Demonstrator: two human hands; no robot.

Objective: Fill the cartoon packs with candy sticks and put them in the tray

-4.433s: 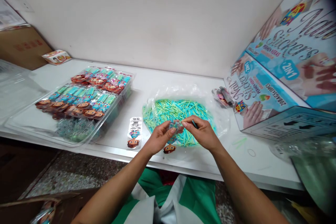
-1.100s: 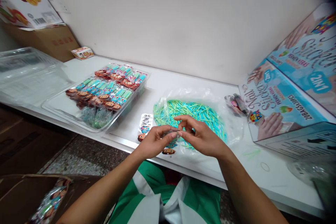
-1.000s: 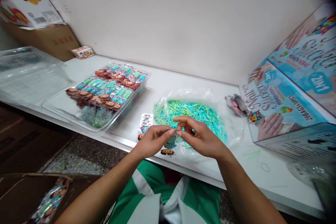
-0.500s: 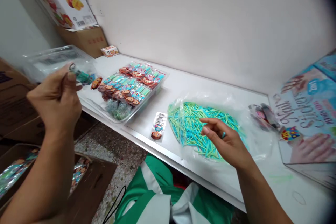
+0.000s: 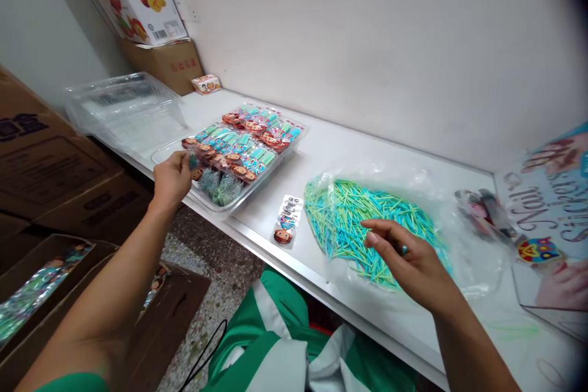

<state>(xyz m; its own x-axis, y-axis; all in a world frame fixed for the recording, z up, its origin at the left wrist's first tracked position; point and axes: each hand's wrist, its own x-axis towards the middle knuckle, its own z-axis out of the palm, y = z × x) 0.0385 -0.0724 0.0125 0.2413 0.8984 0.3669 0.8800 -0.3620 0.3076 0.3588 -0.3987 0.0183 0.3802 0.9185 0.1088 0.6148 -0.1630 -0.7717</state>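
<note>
My left hand (image 5: 172, 180) is at the near left edge of a clear plastic tray (image 5: 223, 213), its fingers closed on a small clear packet (image 5: 193, 162) with blue-green contents, partly hidden by the fingers. The tray holds rows of flat packets (image 5: 239, 144) printed with brown-haired cartoon heads, and crumpled clear-wrapped bundles (image 5: 220, 187). My right hand (image 5: 407, 263) hovers over an opened clear bag of thin green and blue sticks (image 5: 367, 214), thumb and index tips slightly apart. A small teal bit shows among its fingers; I cannot tell what it is. One cartoon packet (image 5: 287, 220) lies between tray and bag.
An upturned clear plastic container (image 5: 124, 98) stands at the back left, beside cardboard boxes (image 5: 168, 61). At right are a nail slippers box (image 5: 546, 208) and a dark wrapped item (image 5: 484, 211). Cartons with more packets (image 5: 50, 285) sit below the table's left end.
My left hand has come down and to the right with the packet, from in front of the clear container to the tray's edge. My right hand stays over the sticks. The camera view has shifted slightly.
</note>
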